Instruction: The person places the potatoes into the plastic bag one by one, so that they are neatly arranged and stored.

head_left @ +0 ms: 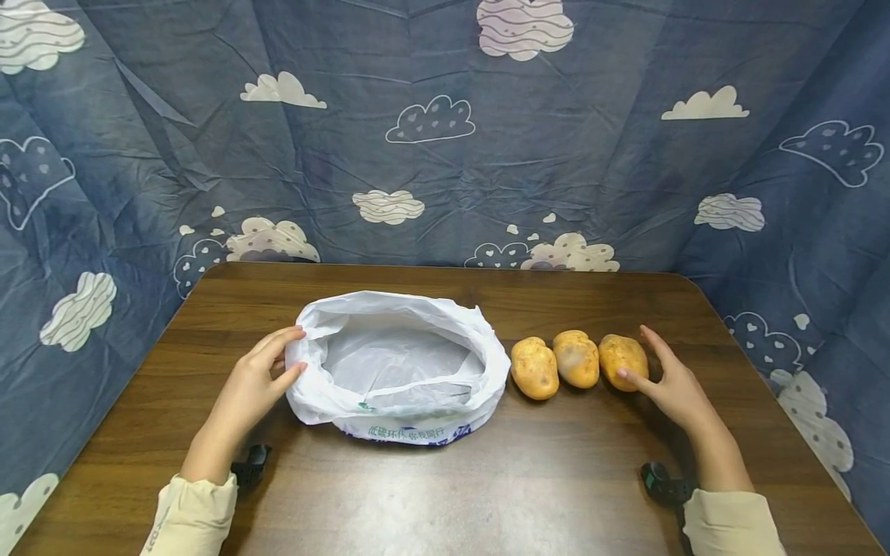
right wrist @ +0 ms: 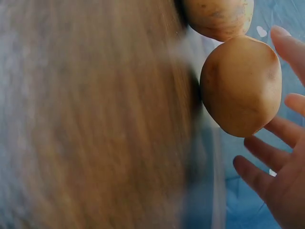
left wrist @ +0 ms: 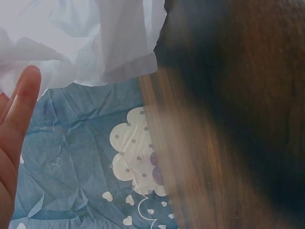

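Observation:
A white plastic bag [head_left: 399, 359] with green and blue print sits on the wooden table, its wide mouth facing up. At its left side my left hand [head_left: 257, 374] rests thumb and fingertips against the plastic. The left wrist view has the straight thumb [left wrist: 24, 102] against the white bag [left wrist: 95, 38]. Three potatoes stand in a row right of the bag: a left potato [head_left: 535, 369], a middle potato [head_left: 575, 360] and a right potato [head_left: 622, 362]. Around the right potato [right wrist: 242, 86] my right hand [head_left: 670, 386] spreads its thumb and fingers, fingertips close to its skin.
The brown wooden table [head_left: 445, 502] reaches back to a blue curtain [head_left: 445, 170] with cloud patterns. A dark wrist camera [head_left: 252, 466] is on the left wrist, another wrist camera [head_left: 664, 485] on the right.

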`<state>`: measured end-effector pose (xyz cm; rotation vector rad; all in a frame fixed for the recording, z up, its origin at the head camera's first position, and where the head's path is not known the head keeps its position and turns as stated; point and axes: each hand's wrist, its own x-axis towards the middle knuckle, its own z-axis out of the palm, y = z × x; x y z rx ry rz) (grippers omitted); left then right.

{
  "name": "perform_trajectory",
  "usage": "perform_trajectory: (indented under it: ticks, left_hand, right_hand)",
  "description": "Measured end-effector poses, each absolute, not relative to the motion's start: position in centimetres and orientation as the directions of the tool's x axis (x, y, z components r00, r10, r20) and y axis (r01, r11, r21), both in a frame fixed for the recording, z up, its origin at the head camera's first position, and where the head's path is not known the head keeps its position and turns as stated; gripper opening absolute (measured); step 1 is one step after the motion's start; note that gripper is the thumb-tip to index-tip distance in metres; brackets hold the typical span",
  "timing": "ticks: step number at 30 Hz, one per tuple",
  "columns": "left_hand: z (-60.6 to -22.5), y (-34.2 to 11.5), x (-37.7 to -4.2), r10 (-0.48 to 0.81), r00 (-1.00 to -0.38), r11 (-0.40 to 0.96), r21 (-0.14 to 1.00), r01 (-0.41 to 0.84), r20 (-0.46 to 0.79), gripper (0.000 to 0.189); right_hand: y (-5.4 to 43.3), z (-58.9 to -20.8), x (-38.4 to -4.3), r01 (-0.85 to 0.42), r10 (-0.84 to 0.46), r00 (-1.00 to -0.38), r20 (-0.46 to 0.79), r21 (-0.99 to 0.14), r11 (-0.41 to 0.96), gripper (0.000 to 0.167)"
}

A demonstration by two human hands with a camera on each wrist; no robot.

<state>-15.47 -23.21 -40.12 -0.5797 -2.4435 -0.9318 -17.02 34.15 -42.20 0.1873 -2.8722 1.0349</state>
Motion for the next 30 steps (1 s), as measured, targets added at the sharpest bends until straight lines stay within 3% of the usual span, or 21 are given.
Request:
perform_trajectory:
  ticks: [7,20,30]
  left_hand:
    - [-40.1,-23.3,-15.4,0.220,-0.810,0.684,0.506,0.525,0.543,0.047]
    - [-40.2,-23.6,-15.3,0.212,-0.820,0.689,0.515,0.511,0.531,0.047]
    - [-40.1,-23.4,-15.5,0.220,-0.825,0.682,0.522,0.512,0.520,0.047]
  right_hand:
    - [34.0,-42.7,-17.1,-0.095,-0.080,-0.995,0.052,-0.658,0.747,0.085]
    - [33.9,-43.1,-17.3,-0.151,-0.005,-0.976,0.219,-0.655,0.741,0.076]
    - [32.7,-41.2,-17.6,-0.236,0.071,-0.903,0.424,-0.628,0.742,0.078]
